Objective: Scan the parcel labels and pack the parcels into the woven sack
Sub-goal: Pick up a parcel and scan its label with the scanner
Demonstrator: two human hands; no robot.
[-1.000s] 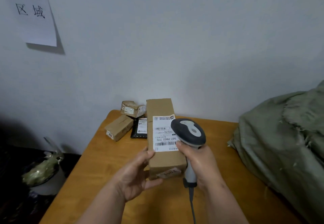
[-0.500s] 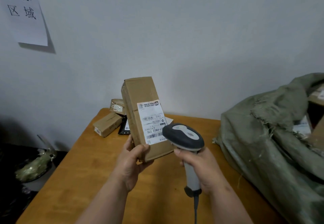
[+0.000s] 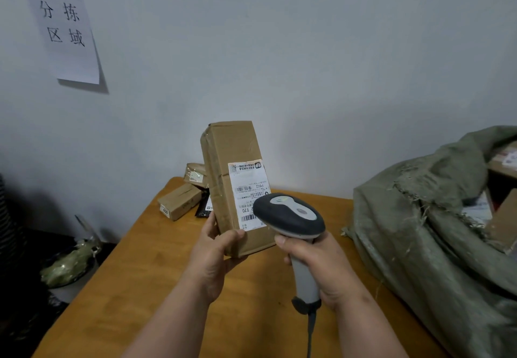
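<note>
Parcel label presented to scanner

The box [image 3: 235, 189], labelled [image 3: 247, 196] "P802" and "T70", is gripped by the left hand [image 3: 215, 254]; the scanner [image 3: 291, 217] is clasped by the right hand [image 3: 321, 265].

Bare table [image 3: 145, 282] lies between the small parcels [image 3: 179, 203] and woven sack [image 3: 419, 234].

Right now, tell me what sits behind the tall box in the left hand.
Behind the tall box, on the table, lie a small carton, a taped parcel and a black pouch. The box covers part of the pouch and anything farther right.
</note>
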